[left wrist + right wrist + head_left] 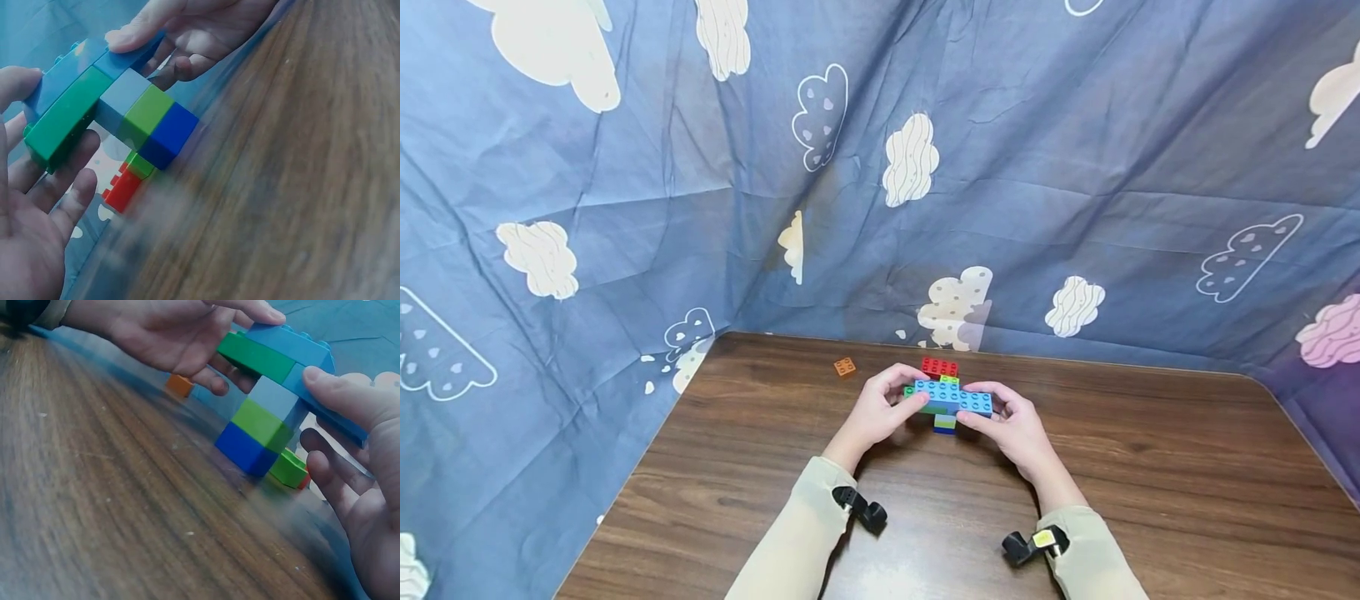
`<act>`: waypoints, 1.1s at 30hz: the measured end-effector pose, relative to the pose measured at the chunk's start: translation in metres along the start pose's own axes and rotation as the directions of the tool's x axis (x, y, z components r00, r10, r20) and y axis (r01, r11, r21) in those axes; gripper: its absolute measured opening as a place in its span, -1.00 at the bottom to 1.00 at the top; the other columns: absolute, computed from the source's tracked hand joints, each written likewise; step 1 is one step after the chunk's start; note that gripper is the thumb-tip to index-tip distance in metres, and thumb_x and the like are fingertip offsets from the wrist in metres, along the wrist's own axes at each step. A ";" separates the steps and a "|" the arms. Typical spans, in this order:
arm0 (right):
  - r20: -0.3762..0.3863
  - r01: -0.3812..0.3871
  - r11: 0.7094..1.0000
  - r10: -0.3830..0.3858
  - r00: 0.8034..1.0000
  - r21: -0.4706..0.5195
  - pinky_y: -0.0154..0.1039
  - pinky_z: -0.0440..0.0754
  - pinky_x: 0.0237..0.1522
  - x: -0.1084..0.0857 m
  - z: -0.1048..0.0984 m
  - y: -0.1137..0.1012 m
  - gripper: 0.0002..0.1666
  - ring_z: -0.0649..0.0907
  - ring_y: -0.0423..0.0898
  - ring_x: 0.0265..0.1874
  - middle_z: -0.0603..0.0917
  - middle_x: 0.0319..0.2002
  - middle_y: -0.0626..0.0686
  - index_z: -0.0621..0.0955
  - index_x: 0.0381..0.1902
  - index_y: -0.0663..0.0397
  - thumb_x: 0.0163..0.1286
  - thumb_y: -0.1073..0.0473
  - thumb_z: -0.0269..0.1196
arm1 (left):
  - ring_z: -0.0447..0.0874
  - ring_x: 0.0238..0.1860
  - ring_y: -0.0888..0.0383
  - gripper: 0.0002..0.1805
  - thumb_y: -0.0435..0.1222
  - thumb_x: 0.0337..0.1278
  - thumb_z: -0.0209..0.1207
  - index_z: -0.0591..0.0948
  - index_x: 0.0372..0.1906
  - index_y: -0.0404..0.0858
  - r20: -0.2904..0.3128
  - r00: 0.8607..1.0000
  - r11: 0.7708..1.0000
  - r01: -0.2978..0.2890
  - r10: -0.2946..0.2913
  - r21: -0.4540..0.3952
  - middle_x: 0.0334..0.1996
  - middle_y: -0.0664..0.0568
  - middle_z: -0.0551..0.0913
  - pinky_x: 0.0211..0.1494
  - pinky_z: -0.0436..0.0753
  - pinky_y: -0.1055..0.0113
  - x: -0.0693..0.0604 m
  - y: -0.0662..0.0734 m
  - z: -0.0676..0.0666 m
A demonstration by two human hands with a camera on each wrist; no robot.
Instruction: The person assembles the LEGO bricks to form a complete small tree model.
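My left hand (877, 410) pinches the left end of a built stack of toy bricks, thumb and fingers on a blue top brick (942, 393) and the green brick (70, 115) beneath it. On the other end, my right hand (1013, 429) grips a second blue brick (977, 403) that juts out to the right. Below these stands a column of a pale blue brick (274, 399), a lime brick (261, 425) and a dark blue brick (245, 451). Whether the column touches the table is hard to tell.
Behind the stack lie a red brick (940, 365) and a small lime brick (140, 165) against it. An orange brick (846, 367) sits farther left on the wooden table (737, 467). A blue cloud-patterned cloth (1000, 192) hangs along the table's back edge.
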State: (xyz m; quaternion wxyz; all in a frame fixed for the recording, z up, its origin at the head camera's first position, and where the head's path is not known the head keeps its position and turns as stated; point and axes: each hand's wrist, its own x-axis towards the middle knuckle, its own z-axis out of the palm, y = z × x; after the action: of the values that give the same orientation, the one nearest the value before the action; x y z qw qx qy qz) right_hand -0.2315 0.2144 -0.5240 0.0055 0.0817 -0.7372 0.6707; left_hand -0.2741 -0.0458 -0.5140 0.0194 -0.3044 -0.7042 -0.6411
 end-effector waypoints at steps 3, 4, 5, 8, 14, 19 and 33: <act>0.002 -0.002 1.000 0.002 1.000 -0.003 -0.29 0.78 -0.02 0.000 0.001 0.001 -0.39 0.80 -0.13 -0.07 0.73 0.07 0.21 0.65 0.30 0.24 0.36 0.21 0.60 | 0.71 -0.13 0.02 -0.71 -0.40 0.38 0.38 0.68 0.14 -0.31 0.016 1.000 1.000 0.009 -0.009 -0.001 0.02 -0.19 0.82 -0.08 0.66 0.31 0.000 0.000 -0.002; 0.002 -0.002 1.000 0.002 1.000 -0.004 -0.29 0.78 -0.01 0.000 0.002 0.001 -0.39 0.80 -0.13 -0.07 0.73 0.07 0.21 0.66 0.30 0.23 0.36 0.20 0.60 | 0.72 -0.12 0.05 -0.68 -0.40 0.37 0.40 0.68 0.15 -0.29 0.022 1.000 1.000 0.018 -0.018 0.004 0.03 -0.18 0.82 -0.07 0.67 0.31 0.000 0.000 -0.002; 0.001 -0.004 1.000 0.004 1.000 -0.008 -0.30 0.77 -0.01 0.000 0.002 0.000 -0.39 0.81 -0.13 -0.07 0.72 0.08 0.22 0.66 0.29 0.23 0.36 0.19 0.60 | 0.72 -0.11 0.09 -0.66 -0.39 0.35 0.42 0.68 0.16 -0.28 0.030 0.999 1.000 0.027 -0.028 0.009 0.04 -0.15 0.82 -0.05 0.68 0.30 0.000 -0.001 -0.002; 0.000 -0.004 1.000 0.004 1.000 -0.021 -0.31 0.77 0.00 0.000 0.003 -0.001 -0.37 0.80 -0.13 -0.06 0.72 0.09 0.23 0.65 0.30 0.25 0.36 0.17 0.61 | 0.72 -0.09 0.19 -0.62 -0.35 0.32 0.47 0.68 0.18 -0.22 0.045 0.998 0.998 0.052 -0.053 0.036 0.05 -0.07 0.82 -0.01 0.70 0.31 0.000 -0.002 -0.003; -0.001 0.009 0.999 -0.009 1.000 -0.033 -0.32 0.77 -0.01 -0.001 0.003 -0.002 -0.36 0.78 -0.13 -0.08 0.71 0.09 0.22 0.64 0.31 0.30 0.36 0.19 0.60 | 0.69 -0.07 0.21 -0.68 -0.31 0.41 0.36 0.69 0.16 -0.29 0.040 0.999 0.999 0.022 -0.023 0.024 0.05 -0.13 0.79 0.00 0.67 0.33 0.001 -0.001 -0.006; 0.006 0.010 1.000 -0.009 1.000 -0.016 -0.31 0.77 -0.01 -0.001 0.003 -0.002 -0.41 0.78 -0.14 -0.08 0.72 0.08 0.20 0.66 0.29 0.24 0.36 0.22 0.60 | 0.77 0.00 -0.06 -0.73 -0.37 0.52 0.20 0.66 0.16 -0.44 -0.059 0.998 0.999 0.008 -0.010 -0.034 0.04 -0.33 0.78 0.01 0.73 0.15 0.002 0.002 -0.021; 0.014 -0.001 1.000 0.001 1.000 0.025 -0.30 0.77 0.02 -0.003 0.003 -0.004 -0.37 0.78 -0.14 -0.04 0.72 0.11 0.18 0.64 0.32 0.23 0.35 0.27 0.60 | 0.73 0.19 -0.29 -0.54 -0.40 0.28 0.44 0.64 0.23 -0.43 -0.445 0.884 0.933 0.270 -0.141 0.239 0.16 -0.36 0.74 0.25 0.66 -0.15 -0.002 -0.014 -0.090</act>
State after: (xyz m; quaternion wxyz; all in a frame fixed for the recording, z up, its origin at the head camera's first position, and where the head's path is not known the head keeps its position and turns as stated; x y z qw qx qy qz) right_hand -0.2278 0.2112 -0.5209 -0.0009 0.0861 -0.7288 0.6792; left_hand -0.3113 -0.1294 -0.5112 0.1470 -0.0754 -0.7992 -0.5779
